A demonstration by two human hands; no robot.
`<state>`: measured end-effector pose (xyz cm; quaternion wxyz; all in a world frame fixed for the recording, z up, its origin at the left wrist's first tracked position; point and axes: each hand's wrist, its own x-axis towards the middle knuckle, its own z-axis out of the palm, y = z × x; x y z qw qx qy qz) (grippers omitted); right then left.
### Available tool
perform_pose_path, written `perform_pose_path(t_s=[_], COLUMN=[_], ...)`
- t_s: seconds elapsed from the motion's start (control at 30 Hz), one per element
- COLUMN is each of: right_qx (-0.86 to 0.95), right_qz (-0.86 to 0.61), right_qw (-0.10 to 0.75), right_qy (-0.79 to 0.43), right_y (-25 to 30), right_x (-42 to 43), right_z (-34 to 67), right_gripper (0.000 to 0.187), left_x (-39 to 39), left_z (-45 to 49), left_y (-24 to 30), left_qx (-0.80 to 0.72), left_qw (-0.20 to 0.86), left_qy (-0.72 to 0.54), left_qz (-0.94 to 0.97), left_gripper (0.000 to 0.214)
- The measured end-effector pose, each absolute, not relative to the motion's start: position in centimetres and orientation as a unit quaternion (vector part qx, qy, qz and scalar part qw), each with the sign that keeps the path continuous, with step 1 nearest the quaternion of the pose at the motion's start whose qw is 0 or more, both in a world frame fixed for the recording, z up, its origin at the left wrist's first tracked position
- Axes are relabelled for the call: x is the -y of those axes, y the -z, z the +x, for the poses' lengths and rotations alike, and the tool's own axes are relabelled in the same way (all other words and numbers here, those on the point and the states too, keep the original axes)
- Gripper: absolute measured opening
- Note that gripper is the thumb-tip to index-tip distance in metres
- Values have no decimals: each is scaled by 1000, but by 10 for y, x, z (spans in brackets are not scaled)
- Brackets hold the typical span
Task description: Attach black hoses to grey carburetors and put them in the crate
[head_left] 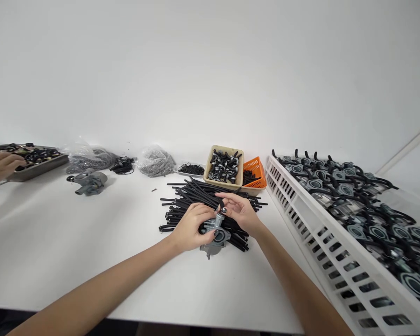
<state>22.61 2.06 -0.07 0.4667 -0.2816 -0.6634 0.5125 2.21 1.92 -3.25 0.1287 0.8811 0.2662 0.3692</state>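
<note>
A grey metal carburetor [213,248] is held just in front of a pile of black rubber hoses [189,198]. My left hand [195,226] wraps round its body from the left, with the thumb near the round bore. At the top of the carburetor, my right hand [241,212] pinches a small cap with a black rubber piece [221,204]. The cap sits at the mouth of the carburetor's upright neck; whether it is seated there I cannot tell.
A cream tray [206,175] of black-and-silver caps and an orange basket [262,172] stand behind the hoses. A white crate [301,210] of carburetors lines the right. Leftward are another carburetor [89,182], bagged parts [156,161], a metal tray [38,169] and another person's hand [2,163].
</note>
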Motion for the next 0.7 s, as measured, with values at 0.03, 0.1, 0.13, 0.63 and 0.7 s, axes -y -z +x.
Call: perform_pose_path(t_s=[0.03,0.1,0.13,0.63,0.7], right_qx=[662,663,664,651,651], right_qz=[-274,-260,-256,-266,-270], right_qw=[470,477,481,475,475], right_qy=[-515,-515,-513,-530,-527], right_y=[1,2,2,4,4], right_x=[-21,-21,-22,-23,-24], right_z=[226,225,226,225,225], right_gripper=[40,39,38,43,43], left_x=[-19,-19,-19,-19,-19], left_z=[22,22,22,21,21], left_y=[32,32,32,31,32], left_qx=[-267,-271,-271,-269,-268], left_qw=[129,129,129,135,140], left_qy=[-369,-368,-368,-365,-368], left_qz=[881,880,880,881,879], left_gripper=[29,28,29,28,28])
